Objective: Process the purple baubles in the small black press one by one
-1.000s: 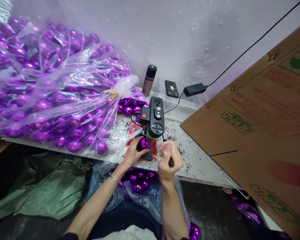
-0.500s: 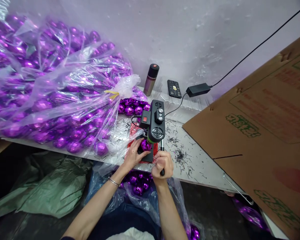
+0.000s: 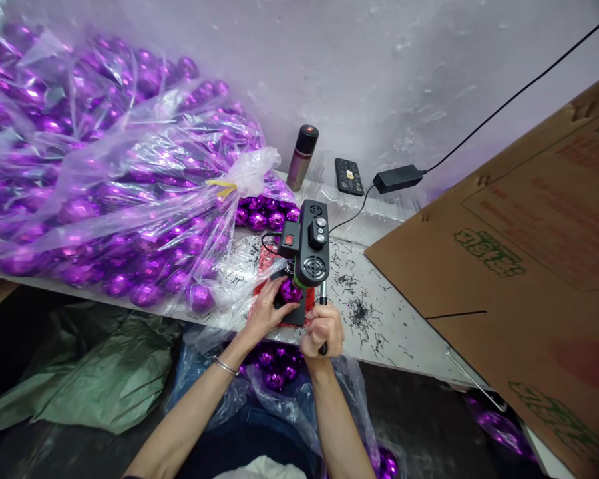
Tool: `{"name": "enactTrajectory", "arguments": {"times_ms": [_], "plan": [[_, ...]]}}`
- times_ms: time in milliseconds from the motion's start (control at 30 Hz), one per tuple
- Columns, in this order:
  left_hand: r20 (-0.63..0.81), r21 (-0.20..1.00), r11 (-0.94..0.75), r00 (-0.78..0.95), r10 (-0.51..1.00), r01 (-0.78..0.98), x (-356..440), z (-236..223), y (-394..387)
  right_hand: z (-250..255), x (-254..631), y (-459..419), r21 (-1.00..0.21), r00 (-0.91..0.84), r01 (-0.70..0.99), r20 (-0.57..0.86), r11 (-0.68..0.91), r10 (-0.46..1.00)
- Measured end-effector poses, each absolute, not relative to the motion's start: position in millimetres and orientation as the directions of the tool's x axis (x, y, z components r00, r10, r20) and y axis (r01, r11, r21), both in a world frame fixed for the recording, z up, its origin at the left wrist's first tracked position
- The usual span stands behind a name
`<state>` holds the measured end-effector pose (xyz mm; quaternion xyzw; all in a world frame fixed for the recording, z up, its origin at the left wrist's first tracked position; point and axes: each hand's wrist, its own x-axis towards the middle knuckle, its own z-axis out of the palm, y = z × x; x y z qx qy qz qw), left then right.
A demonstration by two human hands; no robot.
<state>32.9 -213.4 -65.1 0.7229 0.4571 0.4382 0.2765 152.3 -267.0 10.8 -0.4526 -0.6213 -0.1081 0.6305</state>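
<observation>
My left hand (image 3: pixel 265 311) curls its thumb and fingers round a shiny purple faceted ball (image 3: pixel 291 291), which sits under the head of a small black bench press (image 3: pixel 313 243) with two round vents and a red switch. The press's dark base (image 3: pixel 295 314) rests on a red sheet. My right hand (image 3: pixel 323 330) is closed in a fist round the black-gripped lever handle (image 3: pixel 323 301) at the press's right side. Where the press head meets the ball is partly hidden from above.
A big clear bag of purple balls (image 3: pixel 130 179) fills the left of the table. Behind the press are a bottle (image 3: pixel 303 158), a phone (image 3: pixel 349 176) and a power adapter (image 3: pixel 398 178). A cardboard box (image 3: pixel 519 266) stands right. Black bits (image 3: pixel 360 311) litter the tabletop. More balls (image 3: pixel 274 366) lie in my lap.
My right hand has swung the lever handle down, toward me and slightly left, then stayed nearly still. My left hand keeps holding the ball under the press. The view has shifted slightly.
</observation>
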Motion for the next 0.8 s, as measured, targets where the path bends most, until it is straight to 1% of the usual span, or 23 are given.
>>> {"name": "enactTrajectory", "arguments": {"times_ms": [167, 467, 667, 733, 767, 800], "plan": [[0.385, 0.797, -0.431, 0.194, 0.902, 0.424, 33, -67, -213, 6, 154, -266, -0.437, 0.207, 0.691, 0.883, 0.576, 0.421], [0.339, 0.829, -0.392, 0.199, 0.92, 0.4, 33, -65, -211, 4, 154, -262, -0.43, 0.219, 0.686, 0.892, 0.587, 0.396], [0.345, 0.829, -0.403, 0.212, 0.914, 0.388, 33, -62, -209, 4, 155, -261, -0.362, 0.125, 0.72, 0.907, 0.592, 0.402], [0.344, 0.833, -0.402, 0.212, 0.915, 0.381, 33, -60, -207, 14, 154, -260, -0.383, 0.154, 0.71, 0.903, 0.591, 0.4], [0.341, 0.837, -0.399, 0.213, 0.916, 0.374, 33, -60, -206, 23, 152, -260, -0.409, 0.19, 0.698, 0.897, 0.587, 0.4], [0.337, 0.842, -0.396, 0.216, 0.916, 0.367, 33, -59, -205, 33, 151, -260, -0.461, 0.236, 0.673, 0.875, 0.577, 0.423]]}}
